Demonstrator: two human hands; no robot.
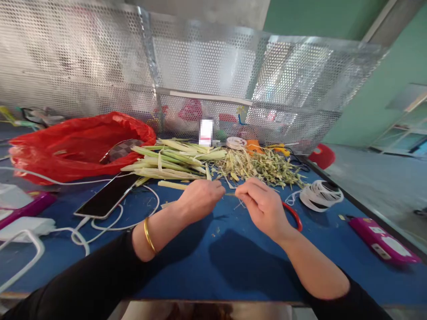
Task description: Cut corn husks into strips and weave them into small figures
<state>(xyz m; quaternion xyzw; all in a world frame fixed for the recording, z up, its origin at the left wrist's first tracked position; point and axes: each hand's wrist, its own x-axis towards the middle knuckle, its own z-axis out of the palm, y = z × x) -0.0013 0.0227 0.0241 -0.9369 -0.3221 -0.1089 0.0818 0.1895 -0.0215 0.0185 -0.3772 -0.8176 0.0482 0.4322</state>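
Observation:
Above the blue table (213, 266), my left hand (200, 198) and my right hand (262, 206) face each other, a small gap between them. The fingers of both are closed in a pinch. A thin pale strand (230, 194) spans the gap from one set of fingertips to the other; its ends are hidden in the fingers. Just beyond my left hand lies a pile of long pale-green stalks or leaves (180, 160). Beyond my right hand is a heap of short, dry, yellow-green pieces (267, 166). A red loop handle (293, 217) shows partly behind my right wrist.
A red plastic bag (76, 142) sits at the left, near a dark-screened phone (108, 195) and white cables (113, 222). At the right are a spool of white cord (322, 195) and a magenta device (383, 240). A perforated metal screen (203, 58) stands behind.

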